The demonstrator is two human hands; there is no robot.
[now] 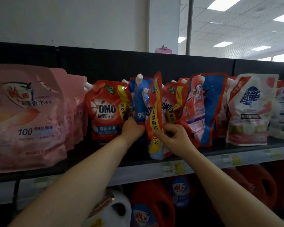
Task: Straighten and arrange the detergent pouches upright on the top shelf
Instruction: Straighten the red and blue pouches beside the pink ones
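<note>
Several detergent pouches stand along the top shelf (246,157). At the middle, a red OMO pouch (155,115) is turned edge-on and leans forward over the shelf's front. My right hand (174,138) pinches its lower right edge. My left hand (132,128) grips the bottom of a blue and red pouch (138,102) just left of it. Another red OMO pouch (105,112) stands upright facing front to the left. A further OMO pouch (172,104) sits behind my right hand.
Large pink pouches (26,115) fill the shelf's left end. Red and blue pouches (205,108) lean to the right, then white pouches (251,110). A black back panel (121,63) runs behind. Red jugs (154,203) and a white jug (116,210) stand on the lower shelf.
</note>
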